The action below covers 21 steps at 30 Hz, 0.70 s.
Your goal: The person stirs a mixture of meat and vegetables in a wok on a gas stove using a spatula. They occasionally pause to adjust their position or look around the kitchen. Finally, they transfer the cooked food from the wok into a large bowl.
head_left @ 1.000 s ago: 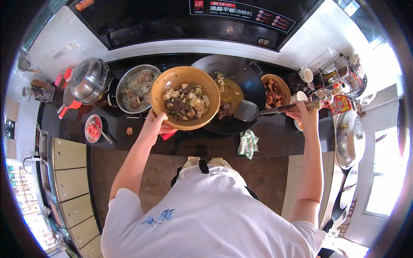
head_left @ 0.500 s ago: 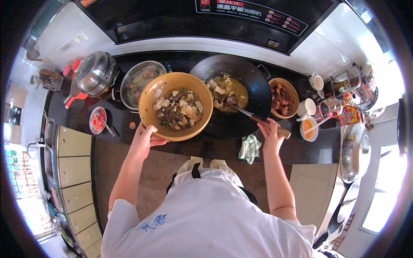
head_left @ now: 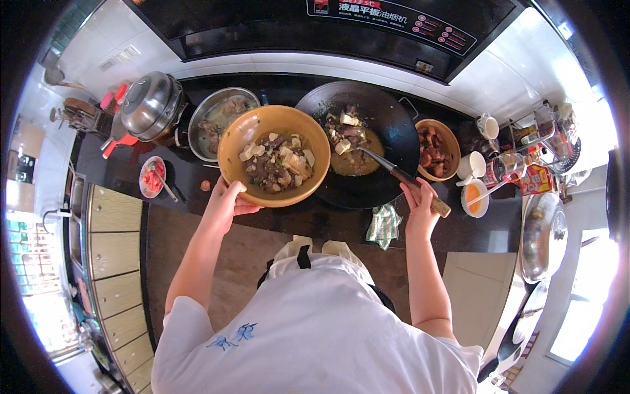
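My left hand (head_left: 227,203) grips the near rim of a large tan bowl (head_left: 233,131), holding it tilted beside the wok. Chunks of meat and pale tofu-like pieces (head_left: 281,161) lie in the bowl. My right hand (head_left: 420,208) is closed round the wooden handle of a cooking spatula (head_left: 401,175). The spatula's head is inside the black wok (head_left: 398,128), under a heap of the same meat and pale pieces (head_left: 349,136). Brownish broth (head_left: 357,164) pools in the wok next to the heap.
Left of the bowl stand a metal pan of meat (head_left: 197,134), a lidded steamer pot (head_left: 146,98) and a small bowl of red pieces (head_left: 153,178). On the right are a bowl of browned meat (head_left: 447,141), white cups (head_left: 471,165), a bowl of orange liquid (head_left: 476,205) and a checked cloth (head_left: 384,225).
The spatula has gathered a heap of pieces toward the wok's far left side, baring more broth. My right hand has shifted slightly right. The bowl stays in my left hand.
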Motion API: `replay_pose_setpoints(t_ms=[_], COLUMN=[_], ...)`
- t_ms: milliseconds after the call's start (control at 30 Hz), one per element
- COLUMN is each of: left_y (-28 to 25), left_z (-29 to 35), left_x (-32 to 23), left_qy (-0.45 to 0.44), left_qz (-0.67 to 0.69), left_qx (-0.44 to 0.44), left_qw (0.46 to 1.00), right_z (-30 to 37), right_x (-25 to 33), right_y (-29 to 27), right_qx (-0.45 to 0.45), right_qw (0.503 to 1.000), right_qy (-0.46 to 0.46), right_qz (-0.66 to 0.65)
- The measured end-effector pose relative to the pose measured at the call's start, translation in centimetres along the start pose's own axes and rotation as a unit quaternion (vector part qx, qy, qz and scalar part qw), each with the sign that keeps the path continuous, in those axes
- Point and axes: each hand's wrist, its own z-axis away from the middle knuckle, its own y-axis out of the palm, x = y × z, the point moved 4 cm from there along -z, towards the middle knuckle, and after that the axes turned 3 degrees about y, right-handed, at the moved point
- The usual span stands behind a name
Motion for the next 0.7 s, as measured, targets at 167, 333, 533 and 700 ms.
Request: replay_pose_setpoints(t_ms=[167,333,533,700], left_y=[0.7,1.2,2.3,5.0], left_z=[-0.9,-2.6,-5.3,-6.7], left_x=[-0.8,-1.4,-0.7,-0.5], left_qy=[-0.001,-0.011,-0.007,-0.019], left_qz=[-0.021,-0.034,-0.034,-0.011], left_qx=[0.019,0.053,0.101,0.155], left_qw=[1.0,0.998,0.994,0.988], right_z=[0.3,1.1,3.6,5.9], right_x=[3.3,7.8,12.6,12.2], right_y=[-1.5,-1.3,1.2,2.7], right_qx=[-0.001,-0.01,0.022,0.035], right_qw=[0.999,0.995,0.991,0.992], right_qy=[-0.029,-0.082,-0.114,-0.1], right_qz=[0.023,0.054,0.065,0.062])
